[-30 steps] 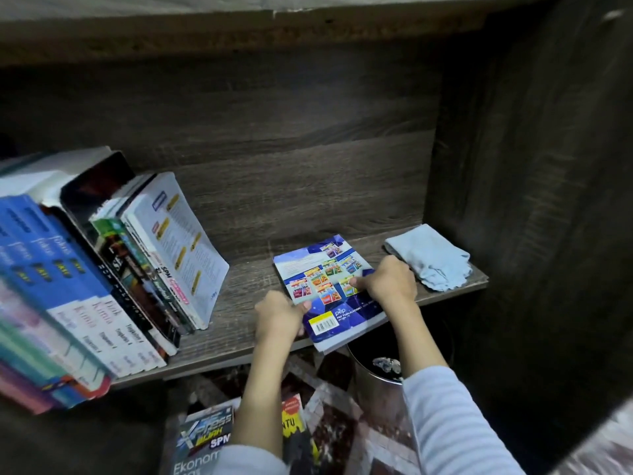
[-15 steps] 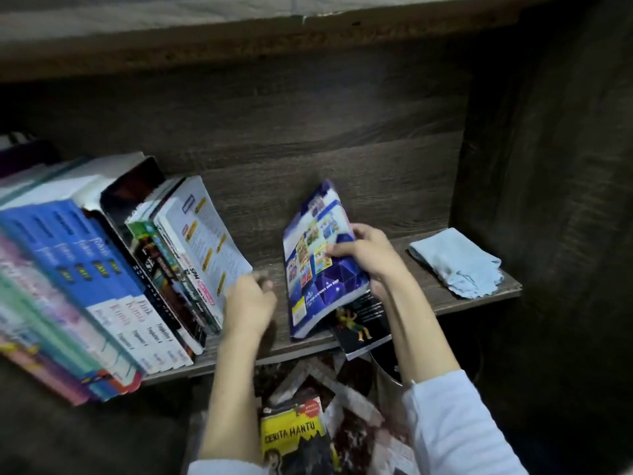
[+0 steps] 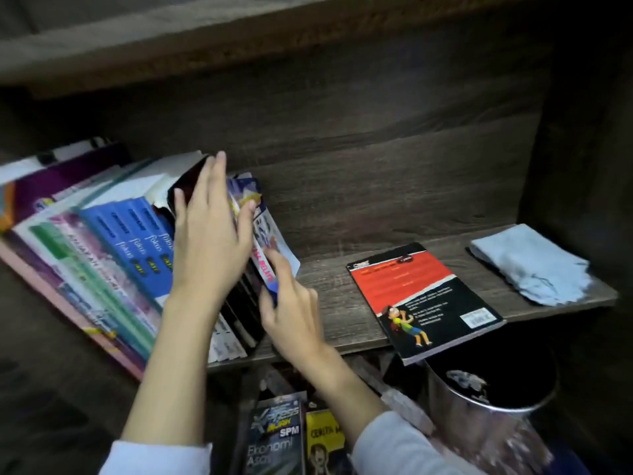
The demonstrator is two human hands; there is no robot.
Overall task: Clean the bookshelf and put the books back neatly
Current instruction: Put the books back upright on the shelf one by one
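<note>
Single head-worn wide-angle view, forward and down, close above a dark wooden shelf (image 3: 329, 272).

On the shelf (image 3: 337, 308), leaning books (image 3: 113, 255) stand left, a flat book (image 3: 424, 299) lies right of them, a cloth (image 3: 527, 265) rightmost.
</note>
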